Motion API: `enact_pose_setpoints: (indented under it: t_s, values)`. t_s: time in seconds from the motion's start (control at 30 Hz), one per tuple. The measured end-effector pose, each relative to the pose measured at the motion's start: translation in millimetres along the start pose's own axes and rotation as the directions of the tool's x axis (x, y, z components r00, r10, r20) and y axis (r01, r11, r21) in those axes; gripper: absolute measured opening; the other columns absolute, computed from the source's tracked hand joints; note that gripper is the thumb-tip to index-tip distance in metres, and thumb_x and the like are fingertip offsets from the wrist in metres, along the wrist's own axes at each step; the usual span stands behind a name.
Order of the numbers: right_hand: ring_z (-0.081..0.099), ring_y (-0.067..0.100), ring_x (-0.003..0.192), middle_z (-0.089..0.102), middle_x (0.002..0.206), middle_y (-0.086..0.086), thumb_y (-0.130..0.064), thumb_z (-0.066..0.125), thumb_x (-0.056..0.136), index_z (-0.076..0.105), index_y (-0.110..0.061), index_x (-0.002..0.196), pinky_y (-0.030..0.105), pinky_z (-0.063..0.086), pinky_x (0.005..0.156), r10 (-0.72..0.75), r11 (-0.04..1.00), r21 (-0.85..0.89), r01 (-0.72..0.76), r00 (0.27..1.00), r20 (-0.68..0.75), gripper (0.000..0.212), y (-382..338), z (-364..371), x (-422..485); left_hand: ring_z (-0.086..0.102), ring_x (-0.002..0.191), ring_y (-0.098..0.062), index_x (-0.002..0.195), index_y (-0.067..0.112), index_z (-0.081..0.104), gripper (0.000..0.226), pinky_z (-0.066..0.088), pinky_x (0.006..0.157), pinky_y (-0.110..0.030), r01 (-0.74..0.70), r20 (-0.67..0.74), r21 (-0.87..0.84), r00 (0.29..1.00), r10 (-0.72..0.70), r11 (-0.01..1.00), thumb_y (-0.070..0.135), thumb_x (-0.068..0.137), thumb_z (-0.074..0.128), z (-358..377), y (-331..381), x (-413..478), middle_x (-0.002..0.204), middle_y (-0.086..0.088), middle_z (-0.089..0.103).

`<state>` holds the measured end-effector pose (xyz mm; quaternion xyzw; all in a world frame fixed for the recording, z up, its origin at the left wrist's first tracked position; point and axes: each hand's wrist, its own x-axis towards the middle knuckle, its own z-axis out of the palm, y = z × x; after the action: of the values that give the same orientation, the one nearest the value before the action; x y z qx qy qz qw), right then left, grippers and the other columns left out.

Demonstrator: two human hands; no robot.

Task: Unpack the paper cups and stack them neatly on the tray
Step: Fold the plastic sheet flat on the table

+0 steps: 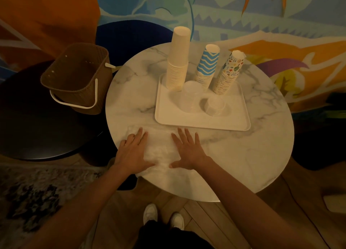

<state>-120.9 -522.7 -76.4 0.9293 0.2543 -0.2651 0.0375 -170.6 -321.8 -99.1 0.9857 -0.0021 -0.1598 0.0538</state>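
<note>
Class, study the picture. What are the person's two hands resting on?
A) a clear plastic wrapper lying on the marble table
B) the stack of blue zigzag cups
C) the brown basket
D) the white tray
A: the left hand and the right hand lie flat, fingers straight, on the crumpled clear plastic wrapper at the near side of the marble table.

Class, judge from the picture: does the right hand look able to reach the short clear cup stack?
Probably yes. The right hand lies flat on the plastic wrapper, and only table and the tray's near edge separate it from the short clear cup stack; taller stacks stand behind and beside it.
</note>
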Motion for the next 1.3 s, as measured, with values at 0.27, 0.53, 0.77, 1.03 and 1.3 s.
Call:
enact_pose_setpoints:
  t_s: [0.27,0.53,0.77,1.03,1.3]
  values:
    - [-0.023,0.028,0.143,-0.024,0.155,0.009,-0.068,0.046,0.08,-0.021,-0.015,0.146,0.051,-0.012,0.113,0.017,0.995,0.097,-0.013,0.999,-0.036,0.108,17,25,8,-0.015,0.145,-0.021,0.149,0.021,-0.015,0.137,-0.003,0.116,-0.049,-0.016,0.077,-0.035,0.997,0.018,0.999,0.099,0.039,0.011,14,-12,8,0.158,0.002,-0.016]
    - [-0.02,0.026,0.144,-0.02,0.157,0.008,-0.066,0.047,0.081,-0.015,-0.013,0.148,0.049,-0.008,0.115,0.025,0.987,0.16,-0.021,1.0,-0.019,0.105,20,27,12,-0.022,0.143,-0.02,0.147,0.02,-0.022,0.134,-0.007,0.116,-0.049,-0.037,0.162,-0.095,0.985,0.052,0.995,0.088,0.057,0.051,12,-14,12,0.155,0.001,-0.025]
    - [-0.008,0.026,0.146,-0.006,0.159,0.007,-0.065,0.074,0.06,-0.002,-0.017,0.151,0.047,0.0,0.119,0.145,0.881,0.473,-0.013,0.959,-0.244,0.127,29,10,-1,0.004,0.143,-0.023,0.147,0.03,0.02,0.114,0.013,0.116,-0.038,0.009,0.034,-0.58,0.999,0.013,0.815,0.046,0.056,0.087,-14,-29,10,0.154,0.001,0.004]
    - [0.016,0.035,0.138,0.016,0.147,0.017,-0.06,0.077,0.061,0.0,-0.005,0.147,0.044,0.023,0.112,0.495,0.651,0.669,-0.358,0.869,-0.016,0.128,12,7,-3,0.027,0.134,-0.032,0.148,0.014,0.011,0.113,0.028,0.11,-0.042,0.326,0.078,-0.751,0.907,-0.413,0.574,0.038,0.065,0.084,-13,-9,11,0.146,-0.016,0.021]
    - [0.05,0.032,0.121,0.04,0.138,0.015,-0.035,0.077,0.075,0.016,-0.009,0.142,0.039,0.044,0.095,0.498,0.604,0.715,-0.353,0.867,0.009,0.095,5,15,-1,0.045,0.124,-0.034,0.141,0.0,0.022,0.089,0.04,0.095,-0.034,0.392,0.171,-0.719,0.9,-0.401,0.574,0.025,0.076,0.077,-11,4,13,0.138,-0.019,0.044]
